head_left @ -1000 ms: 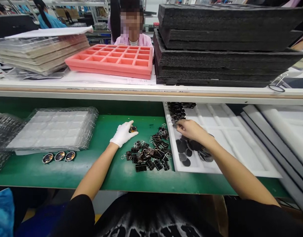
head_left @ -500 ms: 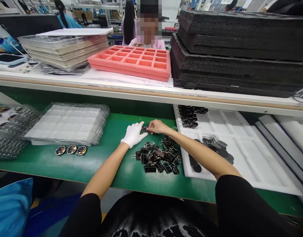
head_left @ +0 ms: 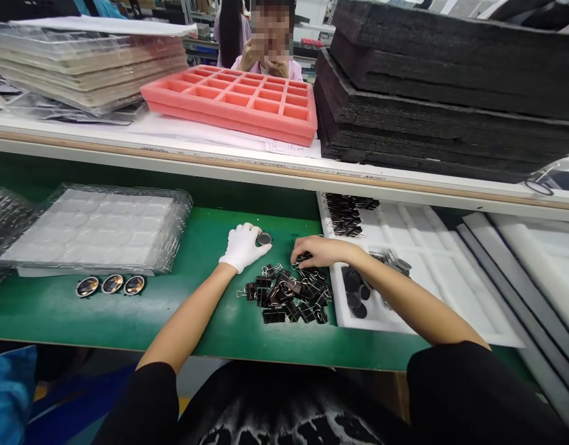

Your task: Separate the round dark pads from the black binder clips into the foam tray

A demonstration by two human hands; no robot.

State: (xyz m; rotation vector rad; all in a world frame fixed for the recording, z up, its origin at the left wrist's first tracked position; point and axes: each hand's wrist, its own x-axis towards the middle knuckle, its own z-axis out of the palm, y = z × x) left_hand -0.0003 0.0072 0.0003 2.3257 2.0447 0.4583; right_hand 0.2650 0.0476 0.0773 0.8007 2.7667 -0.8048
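Observation:
My left hand (head_left: 244, 246), in a white glove, rests on the green bench and has a small round part with a dark face (head_left: 265, 238) between thumb and fingers. My bare right hand (head_left: 322, 251) is over the far right edge of a heap of black binder clips (head_left: 291, 290). Its fingers curl round one black binder clip (head_left: 303, 256) at the top of that heap. Three round parts with shiny, gold-and-black faces (head_left: 112, 284) lie in a row to the left.
Clear plastic trays (head_left: 99, 228) are stacked at left. A white foam tray (head_left: 407, 222) at right holds binder clips and dark discs (head_left: 354, 293). On the shelf stand a pink foam tray (head_left: 238, 102) and black foam sheets (head_left: 433, 123). A co-worker (head_left: 270, 55) sits opposite.
My right hand has left the round part and moved right and nearer, onto the clips. My left hand still holds the part. The view has shifted slightly.

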